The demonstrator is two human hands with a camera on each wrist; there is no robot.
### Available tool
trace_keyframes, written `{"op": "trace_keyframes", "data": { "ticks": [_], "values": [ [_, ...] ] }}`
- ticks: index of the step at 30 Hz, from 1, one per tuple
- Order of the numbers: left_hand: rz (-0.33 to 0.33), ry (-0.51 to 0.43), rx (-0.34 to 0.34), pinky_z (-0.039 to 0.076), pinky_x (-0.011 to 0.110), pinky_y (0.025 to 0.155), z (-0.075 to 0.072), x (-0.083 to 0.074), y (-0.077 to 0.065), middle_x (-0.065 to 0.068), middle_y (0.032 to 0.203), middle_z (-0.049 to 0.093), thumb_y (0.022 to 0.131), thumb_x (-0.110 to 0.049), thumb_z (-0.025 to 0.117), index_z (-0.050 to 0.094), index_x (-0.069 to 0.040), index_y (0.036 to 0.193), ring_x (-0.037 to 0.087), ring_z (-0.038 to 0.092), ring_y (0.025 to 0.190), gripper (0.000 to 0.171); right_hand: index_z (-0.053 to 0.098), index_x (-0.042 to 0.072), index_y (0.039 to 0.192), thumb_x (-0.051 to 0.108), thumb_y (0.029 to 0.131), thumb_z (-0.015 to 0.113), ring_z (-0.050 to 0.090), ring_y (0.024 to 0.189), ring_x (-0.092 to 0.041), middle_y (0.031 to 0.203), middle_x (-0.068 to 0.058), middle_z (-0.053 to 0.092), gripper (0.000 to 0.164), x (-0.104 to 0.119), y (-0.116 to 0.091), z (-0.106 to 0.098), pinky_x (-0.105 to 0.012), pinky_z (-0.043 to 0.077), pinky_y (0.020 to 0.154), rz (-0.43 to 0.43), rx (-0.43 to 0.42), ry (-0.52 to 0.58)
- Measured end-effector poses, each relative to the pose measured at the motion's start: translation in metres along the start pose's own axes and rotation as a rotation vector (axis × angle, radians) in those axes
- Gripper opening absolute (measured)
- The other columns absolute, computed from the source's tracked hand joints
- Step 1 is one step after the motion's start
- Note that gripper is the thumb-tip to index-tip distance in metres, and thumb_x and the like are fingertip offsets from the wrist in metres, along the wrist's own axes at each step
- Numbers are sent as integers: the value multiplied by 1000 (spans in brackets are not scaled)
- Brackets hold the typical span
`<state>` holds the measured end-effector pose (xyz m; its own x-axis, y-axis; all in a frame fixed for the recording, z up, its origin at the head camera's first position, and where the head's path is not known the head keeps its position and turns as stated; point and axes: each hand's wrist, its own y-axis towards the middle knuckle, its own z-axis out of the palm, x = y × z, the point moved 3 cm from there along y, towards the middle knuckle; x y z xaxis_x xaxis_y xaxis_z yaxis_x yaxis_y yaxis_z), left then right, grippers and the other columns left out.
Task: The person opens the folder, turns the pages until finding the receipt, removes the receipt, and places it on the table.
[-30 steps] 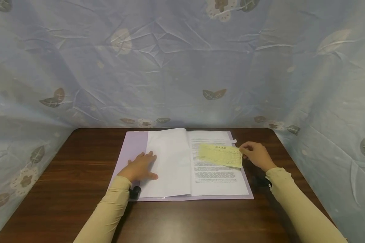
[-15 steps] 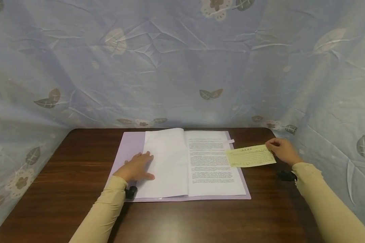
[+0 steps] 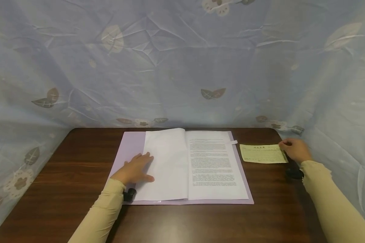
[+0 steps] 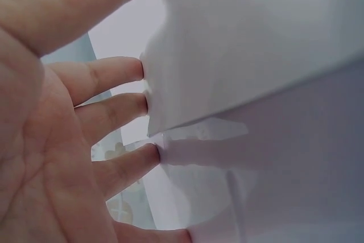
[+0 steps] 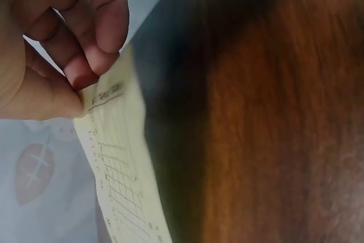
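Observation:
My right hand point(image 3: 296, 150) pinches the right end of a yellow printed slip point(image 3: 261, 154) between thumb and fingertips. The slip is held out to the right of the open folder, over the table. In the right wrist view the slip point(image 5: 122, 169) shows a ruled grid and small print. My left hand point(image 3: 134, 170) is spread, its fingertips resting on the blank left page point(image 3: 167, 168) and the purple folder cover point(image 3: 134, 141). In the left wrist view the fingers point(image 4: 122, 109) are straight, touching the white sheet and the purple cover. A printed page point(image 3: 213, 168) lies on the folder's right side.
A white tab point(image 3: 233, 142) sticks out from the folder's right edge. The dark wooden table point(image 3: 176, 222) reaches back to a patterned cloth point(image 3: 176, 67), which also hangs at both sides. Each wrist has a small black device, the left one point(image 3: 129, 195) lying near the folder's lower edge.
My right hand has drawn the yellow slip rightward off the printed page to beyond the folder's right edge. The left hand stays on the left page.

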<state>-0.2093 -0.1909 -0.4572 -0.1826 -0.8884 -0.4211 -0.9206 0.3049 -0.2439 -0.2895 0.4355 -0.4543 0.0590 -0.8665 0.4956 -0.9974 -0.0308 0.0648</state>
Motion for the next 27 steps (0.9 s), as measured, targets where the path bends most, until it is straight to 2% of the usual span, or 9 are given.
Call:
{"op": "trace_keyframes", "data": {
  "ticks": [9,14,17,20,24,27],
  "values": [
    [-20,-4,14,8,84,110,5,-2,-4,19,169,25,85,-40,84,40,-7,159,48,15,155,92,69,-8,117,25,105,57,64,96,-49,113,-34,68,37,-1,-4,8,-55,52,73,4,-5,-34],
    [11,34,-4,1,81,113,6,-5,-3,21,167,28,85,-39,84,41,-7,158,49,15,155,91,68,-10,117,23,103,59,65,95,-49,112,-35,68,37,-4,-5,8,-55,53,73,3,4,-45],
    [41,56,-20,0,77,116,5,-8,-1,23,166,29,86,-37,84,42,-7,158,50,16,154,89,64,-13,121,23,103,57,64,97,-51,114,-37,65,41,-1,-4,7,-56,53,75,13,-4,-32],
    [72,79,-30,8,75,118,2,-12,2,26,165,30,87,-37,82,42,-5,157,51,21,153,86,63,-11,124,25,105,54,64,98,-50,116,-36,65,42,11,-6,5,-57,53,77,8,-42,-28],
    [99,83,-34,16,69,120,-3,-18,3,28,164,30,90,-37,80,43,-4,157,50,24,152,83,64,-6,125,26,106,55,64,95,-46,115,-32,66,38,43,-13,8,-56,51,76,-40,-86,2],
    [122,44,-86,21,64,121,-7,-21,2,30,162,34,92,-37,78,44,-2,155,49,29,150,79,65,-3,125,24,106,56,64,95,-41,113,-28,66,34,71,-20,11,-53,51,76,-87,-119,49]
  ]
}}
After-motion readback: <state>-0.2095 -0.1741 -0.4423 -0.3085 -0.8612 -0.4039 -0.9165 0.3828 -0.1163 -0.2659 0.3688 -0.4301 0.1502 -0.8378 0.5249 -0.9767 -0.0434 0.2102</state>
